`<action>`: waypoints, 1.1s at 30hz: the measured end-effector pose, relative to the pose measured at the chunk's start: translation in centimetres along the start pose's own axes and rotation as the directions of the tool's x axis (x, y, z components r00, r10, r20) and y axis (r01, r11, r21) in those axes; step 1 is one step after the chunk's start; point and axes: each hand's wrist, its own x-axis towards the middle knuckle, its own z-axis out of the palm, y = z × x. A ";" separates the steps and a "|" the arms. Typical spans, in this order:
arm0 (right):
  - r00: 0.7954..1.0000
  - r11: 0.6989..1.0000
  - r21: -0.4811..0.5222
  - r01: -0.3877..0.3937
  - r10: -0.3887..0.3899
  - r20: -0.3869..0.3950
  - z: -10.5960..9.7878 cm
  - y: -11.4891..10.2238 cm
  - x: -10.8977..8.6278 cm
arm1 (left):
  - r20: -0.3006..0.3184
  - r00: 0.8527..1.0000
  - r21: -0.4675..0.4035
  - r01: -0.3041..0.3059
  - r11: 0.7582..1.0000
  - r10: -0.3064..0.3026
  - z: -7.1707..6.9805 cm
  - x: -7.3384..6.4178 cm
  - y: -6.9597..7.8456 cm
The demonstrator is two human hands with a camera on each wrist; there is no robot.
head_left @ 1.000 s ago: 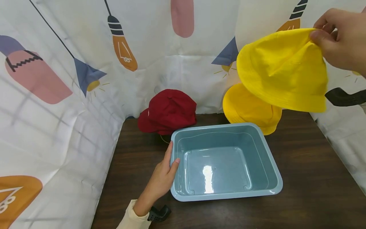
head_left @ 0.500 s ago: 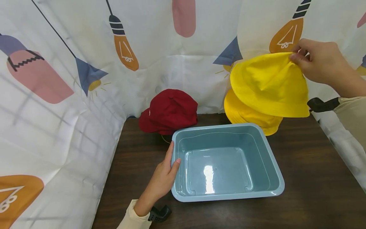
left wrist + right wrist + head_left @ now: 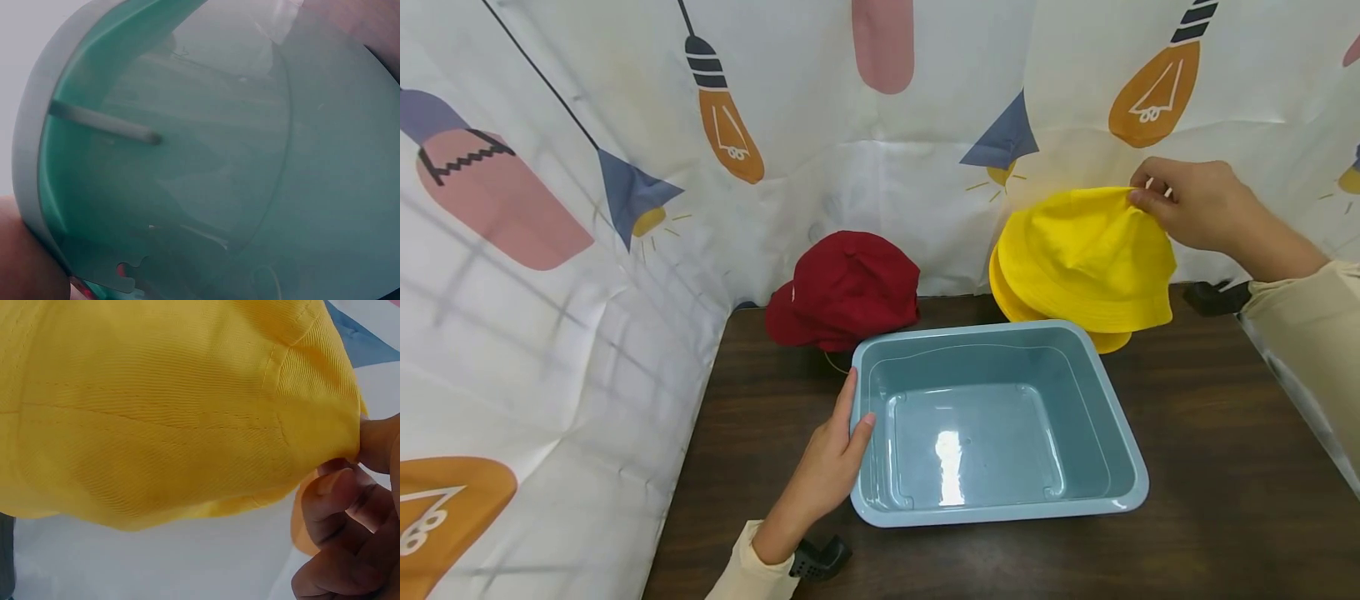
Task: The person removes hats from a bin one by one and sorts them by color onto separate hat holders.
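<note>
My right hand pinches a yellow bucket hat by its crown between thumb and fingers. The hat is tilted, its brim lower left, and overlaps a second yellow hat that is mostly hidden behind it and the tub. Close up in the right wrist view, the hat's stitched cloth meets the pinching fingertips. My left hand holds the left rim of a light blue plastic tub, thumb over the rim and fingers outside. Blue-green tub wall fills the left wrist view.
A dark red cap sits at the back left, just behind the tub's corner. The dark wooden table reaches back to a white printed curtain, which also hangs along the left side.
My right hand has brought the yellow bucket hat down and to the left, over the other yellow hat. The left hand and the tub stay in place.
</note>
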 end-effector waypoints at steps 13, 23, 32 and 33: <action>0.968 0.941 0.241 -0.236 0.205 0.147 1.7 1.6 -1.7 | 0.037 0.999 0.022 -0.012 1.000 0.012 -0.8 0.1 0.1; 0.921 0.708 0.612 -0.352 0.380 0.090 3.5 3.8 -5.3 | 0.004 0.995 0.485 -0.086 0.870 0.096 -5.5 1.3 5.7; 0.836 0.110 0.891 -0.440 0.412 0.362 7.5 7.1 -8.8 | 0.185 0.957 0.226 -0.264 0.938 0.224 -7.0 8.8 13.4; 0.827 0.020 0.898 -0.440 0.399 0.397 8.0 7.3 -9.0 | 0.198 0.958 0.195 -0.246 0.949 0.208 -6.6 9.9 14.1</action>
